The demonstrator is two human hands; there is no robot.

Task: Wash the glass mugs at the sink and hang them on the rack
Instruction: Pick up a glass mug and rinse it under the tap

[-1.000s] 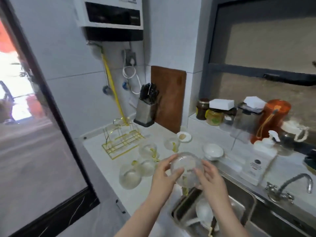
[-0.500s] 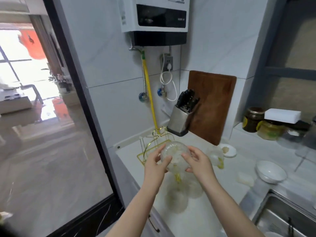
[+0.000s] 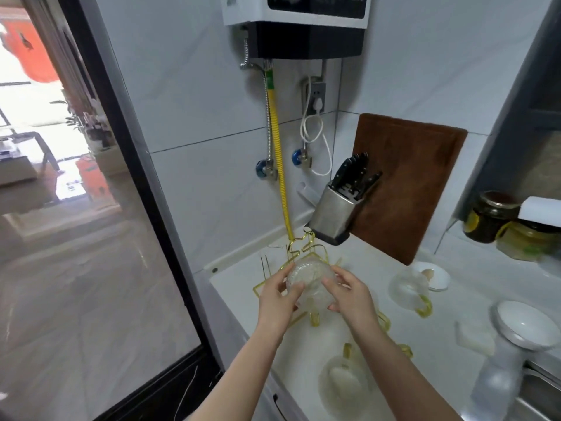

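Note:
Both hands hold one clear glass mug (image 3: 310,281) with a yellow handle, upside down, right over the gold wire rack (image 3: 299,253). My left hand (image 3: 277,302) grips its left side and my right hand (image 3: 349,294) its right side. The mug's yellow handle points down between my hands. Another glass mug (image 3: 406,288) lies on the white counter to the right, and one more glass mug (image 3: 341,378) stands nearer me beside my right forearm. Most of the rack is hidden behind the held mug and my hands.
A steel knife block (image 3: 337,214) and a brown cutting board (image 3: 406,183) stand behind the rack. A white bowl (image 3: 522,326), a small dish (image 3: 434,276) and jars (image 3: 488,218) sit to the right. The sink edge (image 3: 537,381) is at far right. A glass door (image 3: 100,238) borders the left.
My hands carried the mug from above the sink leftward to the rack, and it now sits lower against the rack's wires. The view swung left with it.

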